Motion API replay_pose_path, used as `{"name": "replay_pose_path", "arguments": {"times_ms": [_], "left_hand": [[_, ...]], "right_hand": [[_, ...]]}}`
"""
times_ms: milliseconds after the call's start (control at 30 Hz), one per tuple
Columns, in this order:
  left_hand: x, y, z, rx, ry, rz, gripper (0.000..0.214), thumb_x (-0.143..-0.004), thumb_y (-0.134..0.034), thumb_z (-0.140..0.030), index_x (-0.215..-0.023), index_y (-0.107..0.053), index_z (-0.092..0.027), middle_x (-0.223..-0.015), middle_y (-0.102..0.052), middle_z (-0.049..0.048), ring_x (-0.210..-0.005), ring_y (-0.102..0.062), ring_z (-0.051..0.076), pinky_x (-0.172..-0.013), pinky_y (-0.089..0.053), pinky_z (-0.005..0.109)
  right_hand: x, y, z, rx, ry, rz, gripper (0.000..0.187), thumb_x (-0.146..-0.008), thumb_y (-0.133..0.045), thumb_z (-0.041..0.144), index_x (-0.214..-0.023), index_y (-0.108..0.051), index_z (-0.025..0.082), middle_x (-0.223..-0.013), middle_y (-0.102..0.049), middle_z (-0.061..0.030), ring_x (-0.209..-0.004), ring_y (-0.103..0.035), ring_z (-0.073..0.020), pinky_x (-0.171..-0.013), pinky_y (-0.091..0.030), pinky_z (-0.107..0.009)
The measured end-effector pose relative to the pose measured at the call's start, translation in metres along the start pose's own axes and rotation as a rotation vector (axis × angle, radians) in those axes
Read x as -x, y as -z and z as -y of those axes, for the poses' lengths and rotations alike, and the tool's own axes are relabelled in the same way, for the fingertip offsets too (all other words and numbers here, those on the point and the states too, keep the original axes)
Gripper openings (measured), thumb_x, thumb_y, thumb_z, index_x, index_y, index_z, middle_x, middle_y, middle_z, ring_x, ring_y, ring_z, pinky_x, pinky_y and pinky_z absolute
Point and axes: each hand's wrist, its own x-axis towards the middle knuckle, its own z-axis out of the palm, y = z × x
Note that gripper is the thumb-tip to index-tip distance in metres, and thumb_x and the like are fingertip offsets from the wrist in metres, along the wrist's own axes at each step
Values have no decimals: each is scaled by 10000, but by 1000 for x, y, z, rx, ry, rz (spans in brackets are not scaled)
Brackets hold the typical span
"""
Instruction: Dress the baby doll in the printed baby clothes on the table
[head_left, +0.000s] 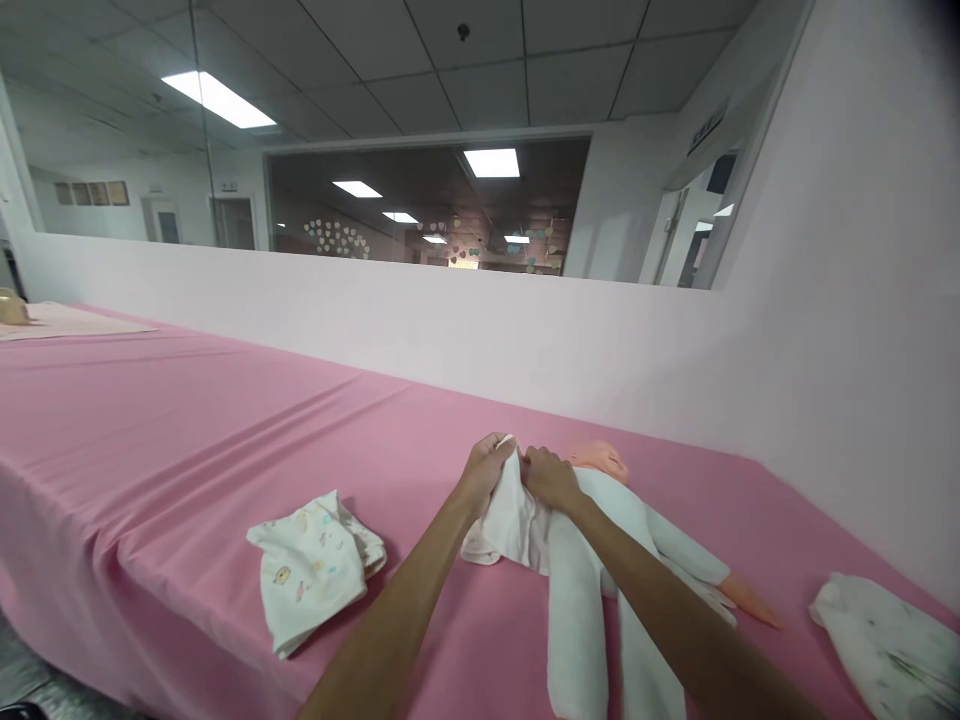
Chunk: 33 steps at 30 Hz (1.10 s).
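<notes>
A baby doll lies on the pink cloth, dressed in a white baby garment with long legs. One doll arm sticks out of its sleeve toward the right. Beside the doll's shoulder, my left hand pinches a raised white part of the garment. My right hand is closed at the same raised cloth, close to the doll's head, its fingertips partly hidden. Whether this part is a sleeve or a front flap I cannot tell. The doll's other arm is out of sight.
A folded printed baby cloth lies to the left on the pink table cover. Another pale printed cloth rests at the right edge. Behind stands a white wall with a window above. A light mat lies far left.
</notes>
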Motion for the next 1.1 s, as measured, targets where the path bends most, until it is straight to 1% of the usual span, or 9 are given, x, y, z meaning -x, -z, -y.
{"name": "replay_pose_path", "arguments": {"times_ms": [133,267,433,533,600,700,833,967,1100], "left_hand": [[1,-1,1,14,18,30,331,-739,-712,-449,-786,-538,-171,-590,-492,-59,-505,-429,69,-497,-346,190],[0,0,2,32,35,44,353,-728,-728,-455,-769,-524,-170,-570,-446,-76,-499,-398,56,-503,-340,180],[5,-5,-1,25,81,121,366,-701,-748,-418,-908,-592,-160,-709,-585,-7,-634,-545,113,-615,-435,232],[11,-8,-3,-174,90,197,335,-723,-702,-335,-1003,-592,-187,-850,-629,27,-710,-587,145,-644,-447,253],[16,-8,-4,-380,54,229,289,-742,-651,-303,-1007,-580,-212,-888,-616,20,-706,-569,140,-601,-416,235],[19,-7,-1,-655,10,294,182,-753,-582,-294,-915,-535,-224,-786,-541,-17,-620,-470,120,-513,-324,221],[17,-4,8,-996,-5,326,121,-709,-513,-228,-709,-392,-220,-678,-420,-33,-581,-355,124,-504,-245,252],[13,-1,14,-1099,34,330,222,-660,-507,-183,-607,-293,-211,-625,-377,-27,-560,-302,128,-531,-213,279],[12,1,13,-1150,151,423,280,-637,-540,-193,-546,-276,-214,-532,-359,-39,-484,-273,112,-512,-228,279]], "right_hand": [[2,-3,10,45,5,-2,301,-938,-357,245,-1102,-594,158,-1139,-567,-173,-1076,-528,-298,-874,-344,-423],[8,-5,18,52,60,-9,291,-893,-374,107,-1011,-639,130,-1161,-574,-184,-1105,-512,-294,-916,-327,-398],[4,4,9,-37,7,-59,299,-930,-353,212,-1029,-627,147,-1090,-627,-145,-999,-574,-259,-816,-379,-333],[-6,12,0,-88,-38,-91,244,-886,-431,232,-1020,-627,175,-1072,-648,-109,-972,-589,-230,-747,-387,-284],[-14,17,-5,-115,-76,-110,278,-853,-458,228,-1081,-611,187,-1052,-658,-96,-947,-598,-226,-714,-387,-277],[-27,21,-12,-153,-119,-142,388,-843,-450,224,-1216,-556,239,-1070,-664,-76,-919,-611,-207,-705,-389,-267],[-36,18,-23,-169,-175,-164,318,-881,-388,258,-1088,-625,216,-1017,-681,-101,-898,-624,-217,-694,-391,-274],[-33,8,-32,-153,-142,-129,292,-869,-396,239,-991,-659,207,-988,-688,-103,-898,-624,-233,-686,-391,-285],[-28,5,-34,-124,-37,-85,259,-848,-431,161,-960,-663,185,-972,-686,-78,-894,-612,-211,-729,-402,-297]]}}
